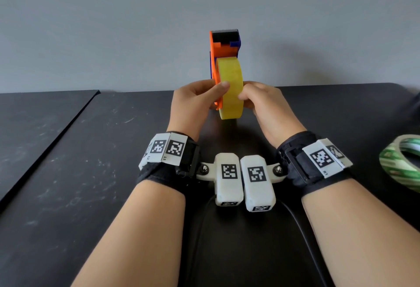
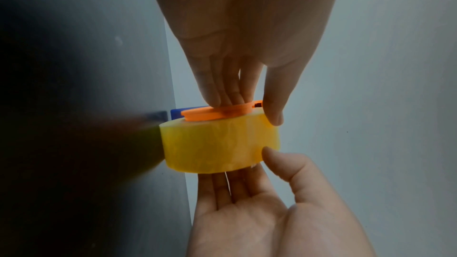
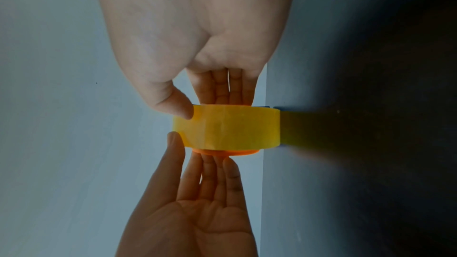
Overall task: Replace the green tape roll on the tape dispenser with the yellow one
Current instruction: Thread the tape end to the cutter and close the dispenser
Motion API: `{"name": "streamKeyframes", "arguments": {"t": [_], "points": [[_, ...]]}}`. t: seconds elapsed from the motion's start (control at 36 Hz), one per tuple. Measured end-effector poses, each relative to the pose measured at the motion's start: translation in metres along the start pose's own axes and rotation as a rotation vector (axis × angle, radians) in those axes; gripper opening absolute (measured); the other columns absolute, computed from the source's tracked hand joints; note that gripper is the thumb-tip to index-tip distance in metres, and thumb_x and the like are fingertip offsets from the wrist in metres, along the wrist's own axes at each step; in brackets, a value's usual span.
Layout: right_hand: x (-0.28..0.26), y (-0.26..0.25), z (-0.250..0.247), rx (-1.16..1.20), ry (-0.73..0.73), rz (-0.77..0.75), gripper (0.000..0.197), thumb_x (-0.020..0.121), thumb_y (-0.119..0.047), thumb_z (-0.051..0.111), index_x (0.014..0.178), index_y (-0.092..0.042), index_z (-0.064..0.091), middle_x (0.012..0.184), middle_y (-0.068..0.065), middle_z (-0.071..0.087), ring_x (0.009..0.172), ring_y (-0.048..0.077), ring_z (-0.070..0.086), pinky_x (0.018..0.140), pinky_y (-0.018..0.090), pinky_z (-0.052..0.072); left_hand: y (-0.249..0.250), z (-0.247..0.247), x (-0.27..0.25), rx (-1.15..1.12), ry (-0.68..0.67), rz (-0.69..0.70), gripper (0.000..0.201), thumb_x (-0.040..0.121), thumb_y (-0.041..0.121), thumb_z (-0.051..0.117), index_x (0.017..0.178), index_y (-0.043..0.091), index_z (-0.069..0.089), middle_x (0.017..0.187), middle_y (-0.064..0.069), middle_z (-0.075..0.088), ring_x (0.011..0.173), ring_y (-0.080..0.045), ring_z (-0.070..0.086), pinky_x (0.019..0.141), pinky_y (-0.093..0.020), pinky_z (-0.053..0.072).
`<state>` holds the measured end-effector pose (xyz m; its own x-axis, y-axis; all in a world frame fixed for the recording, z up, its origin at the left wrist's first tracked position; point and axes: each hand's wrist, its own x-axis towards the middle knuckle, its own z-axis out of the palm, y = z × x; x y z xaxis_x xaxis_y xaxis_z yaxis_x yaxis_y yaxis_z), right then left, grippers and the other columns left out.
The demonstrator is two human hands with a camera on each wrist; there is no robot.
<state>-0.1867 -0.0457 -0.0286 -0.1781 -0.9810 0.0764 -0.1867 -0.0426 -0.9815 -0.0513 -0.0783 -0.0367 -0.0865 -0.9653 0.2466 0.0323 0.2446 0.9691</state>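
The green tape roll (image 1: 403,161) is already off and lies flat on the counter (image 1: 68,173) at about 3 o'clock from the hands, well apart from them. The yellow tape roll (image 1: 229,87) stands on edge against the orange hub of the tape dispenser (image 1: 223,43), which is held upright above the counter. Judging from this, the swap is mostly done; what remains is seating the roll fully and probably threading tape up to the toothed blade at 12 o'clock.

The left hand (image 1: 193,102) has straight fingers (image 2: 222,93) pressing the orange hub side, thumb on the roll's rim. The right hand (image 1: 264,102) lays straight fingers (image 3: 222,89) on the opposite face, thumb touching the rim. The roll sits sandwiched between them.
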Motion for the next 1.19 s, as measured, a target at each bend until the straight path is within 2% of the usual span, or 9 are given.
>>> {"name": "streamKeyframes", "arguments": {"t": [0.11,0.28,0.36,0.42,0.5,0.64,0.83,0.97,1.19], "points": [[0.0001,0.0,-0.0001,-0.013,0.01,-0.003,0.039,0.073,-0.027,0.053,0.1,-0.003,0.067,0.109,0.016,0.069,0.109,0.029,0.063,0.103,0.051,0.046,-0.0007,0.0002,0.001,-0.006,0.008,-0.008,0.006,0.085,0.024,0.072,0.084,0.019,0.074,0.083,-0.004,0.074,0.068,-0.01,0.065,0.072,-0.023,0.057],[0.0003,0.0008,0.0,-0.017,0.02,0.027,0.031,0.086,-0.032,0.055,0.109,-0.019,0.071,0.114,0.001,0.07,0.113,0.018,0.062,0.104,0.041,0.045,-0.0015,-0.0002,0.0015,0.002,-0.001,-0.012,0.004,0.085,0.025,0.072,0.083,0.023,0.074,0.082,-0.001,0.075,0.07,-0.008,0.066,0.074,-0.023,0.057],[-0.0005,0.0006,-0.0006,-0.009,0.024,0.025,0.02,0.09,-0.03,0.054,0.098,-0.022,0.07,0.111,0.001,0.07,0.11,0.017,0.062,0.099,0.036,0.046,-0.0011,-0.0006,0.0019,-0.005,-0.023,-0.025,0.005,0.086,0.02,0.07,0.085,0.019,0.075,0.084,-0.004,0.075,0.071,-0.01,0.066,0.076,-0.025,0.057],[-0.0007,0.0007,-0.001,0.002,0.025,0.024,0.02,0.09,-0.029,0.054,0.096,-0.021,0.07,0.109,0.002,0.07,0.11,0.017,0.062,0.099,0.036,0.046,-0.0011,-0.0007,0.0026,-0.024,-0.05,-0.041,0.012,0.086,0.011,0.069,0.096,0.013,0.074,0.093,-0.008,0.076,0.076,-0.012,0.067,0.075,-0.024,0.056],[-0.0012,0.0001,-0.0001,0.03,0.028,0.03,0.03,0.084,-0.036,0.057,0.105,-0.019,0.071,0.113,0.002,0.07,0.113,0.018,0.061,0.106,0.044,0.045,-0.0022,-0.0005,0.0029,-0.044,-0.064,-0.056,0.025,0.084,0.005,0.069,0.109,0.006,0.071,0.102,-0.011,0.075,0.082,-0.013,0.069,0.075,-0.021,0.056],[0.0004,-0.0008,0.0,0.047,0.024,0.036,0.045,0.069,-0.045,0.055,0.102,-0.02,0.071,0.114,0.004,0.069,0.114,0.022,0.061,0.107,0.049,0.043,-0.0039,0.0,0.0019,-0.045,-0.031,-0.052,0.023,0.083,0.012,0.073,0.106,0.01,0.073,0.1,-0.012,0.076,0.083,-0.015,0.068,0.08,-0.025,0.056],[-0.0012,0.0011,-0.0024,-0.013,-0.014,-0.026,0.027,0.089,-0.016,0.049,0.104,-0.009,0.071,0.107,0.01,0.071,0.107,0.023,0.064,0.104,0.044,0.047,-0.0045,-0.0005,0.0035,-0.052,0.024,-0.047,0.017,0.085,0.017,0.071,0.101,0.01,0.075,0.089,-0.008,0.075,0.072,-0.012,0.064,0.081,-0.031,0.056],[-0.0006,0.0048,-0.0024,-0.006,-0.058,-0.036,0.037,0.089,-0.006,0.049,0.118,-0.018,0.068,0.112,0.001,0.072,0.108,0.015,0.065,0.099,0.034,0.05,-0.0038,-0.0003,0.0035,-0.067,0.031,-0.042,0.014,0.089,0.015,0.067,0.1,0.01,0.074,0.087,-0.007,0.074,0.069,-0.009,0.065,0.074,-0.023,0.057],[-0.0026,0.0017,-0.0018,0.008,-0.053,-0.034,0.036,0.076,-0.023,0.051,0.104,-0.013,0.072,0.112,0.01,0.071,0.114,0.026,0.062,0.107,0.051,0.043,-0.005,-0.0021,0.0043,-0.086,0.028,-0.057,0.015,0.09,0.015,0.065,0.101,0.01,0.074,0.085,-0.006,0.075,0.069,-0.009,0.068,0.072,-0.024,0.054]]}}
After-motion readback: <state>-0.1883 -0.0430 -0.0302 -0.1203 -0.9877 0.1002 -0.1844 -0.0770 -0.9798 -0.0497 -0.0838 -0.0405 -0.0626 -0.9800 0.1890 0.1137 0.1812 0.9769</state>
